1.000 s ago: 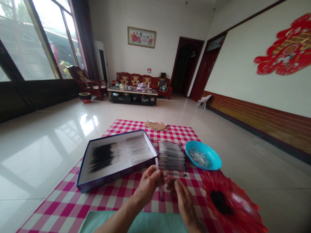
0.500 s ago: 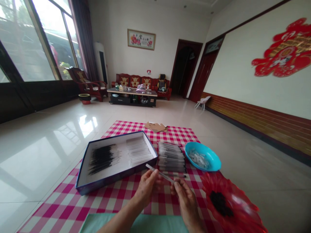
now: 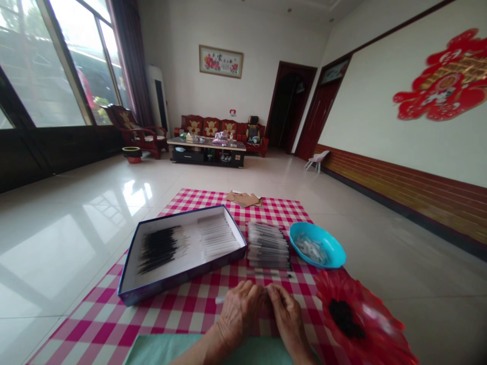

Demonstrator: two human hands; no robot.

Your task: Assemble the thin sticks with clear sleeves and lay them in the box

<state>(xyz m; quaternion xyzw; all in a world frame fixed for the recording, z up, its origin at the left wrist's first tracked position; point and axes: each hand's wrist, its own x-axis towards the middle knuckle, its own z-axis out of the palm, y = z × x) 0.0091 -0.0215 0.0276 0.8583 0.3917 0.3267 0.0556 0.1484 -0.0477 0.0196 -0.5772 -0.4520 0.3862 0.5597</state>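
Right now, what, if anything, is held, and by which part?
The left hand is wrapped around a pale tube, one end poking out; whether the right hand pinches its other end is hidden.

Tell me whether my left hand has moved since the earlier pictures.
Yes: judged against the box, your left hand has shifted toward you and slightly right.

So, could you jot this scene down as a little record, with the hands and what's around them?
Left hand: closed around a pale tube, one end sticking out
Right hand: fingertips close to the left hand's; anything pinched there is hidden
Shallow box: slim black pieces at left, clear tubes at right
Right of box: row of clear sticks
Blue bowl: small whitish pieces
Red dish: dark pieces
Underneath: pink-and-white checked cloth
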